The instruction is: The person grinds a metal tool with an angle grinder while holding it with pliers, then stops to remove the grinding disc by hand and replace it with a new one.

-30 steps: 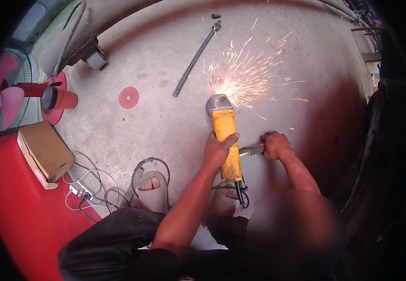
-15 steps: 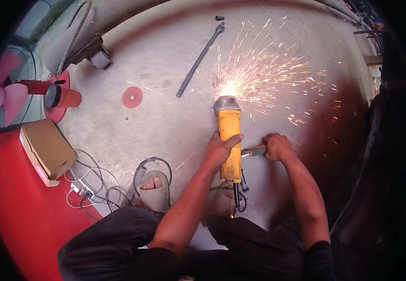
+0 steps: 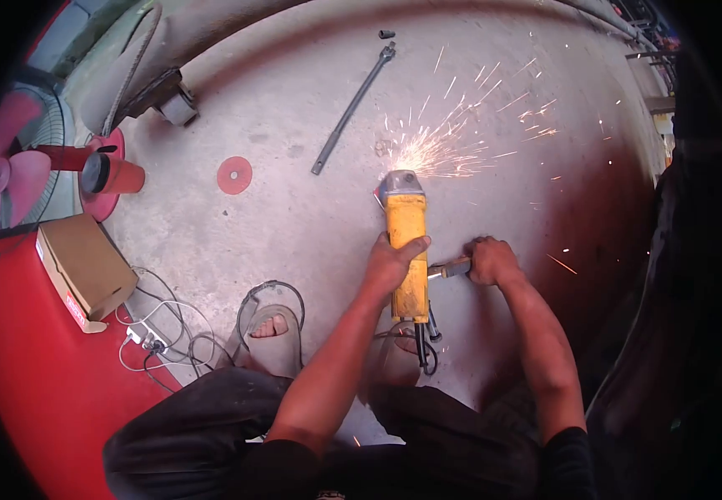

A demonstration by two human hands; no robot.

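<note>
My left hand (image 3: 394, 262) is wrapped round the yellow body of an angle grinder (image 3: 407, 229), its thumb lying across the top. Sparks (image 3: 436, 154) fan out from the grinder's grey head, mostly up and to the right. What the disc touches is hidden under the head. My right hand (image 3: 492, 261) is closed on the end of a short brownish bar (image 3: 452, 268) with a bright metal part that runs toward the grinder's body. The bar's far end is out of sight. A thin metal rod (image 3: 433, 323) lies by the grinder's rear and cord.
A breaker bar (image 3: 351, 112), a small socket (image 3: 387, 34) and a red cutting disc (image 3: 234, 175) lie on the concrete floor. To the left are a pink fan (image 3: 11, 175), a cardboard box (image 3: 86, 262) and a power strip (image 3: 146, 337) with tangled cables.
The spray of sparks has become smaller and thinner. Both hands, the grinder and the bar stay nearly in place.
</note>
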